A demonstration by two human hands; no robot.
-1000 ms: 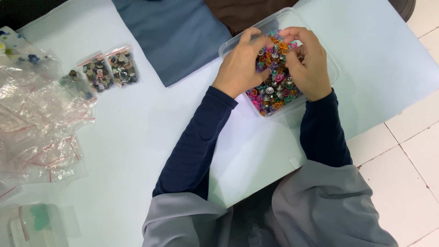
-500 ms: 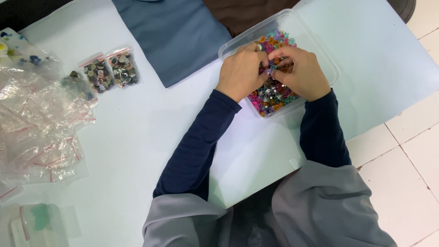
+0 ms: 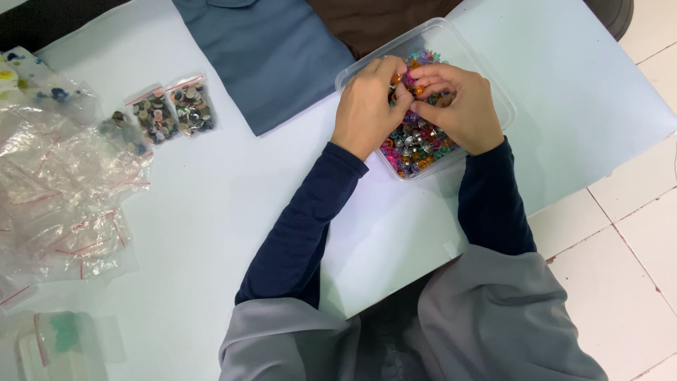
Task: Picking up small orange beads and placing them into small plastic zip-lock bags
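Together, both hands (image 3: 416, 102) pinch beads (image 3: 416, 144) inside clear tub (image 3: 451, 39).

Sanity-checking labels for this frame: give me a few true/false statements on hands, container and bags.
1. Both hands, left hand and right hand, are over the clear plastic container. True.
2. The container holds colourful small beads. True.
3. The container sits on the tiled floor. False: it sits on the white table.
4. The small filled zip bags lie to the right of the container. False: they lie to its left.
5. The blue cloth covers the container. False: it lies beside it.
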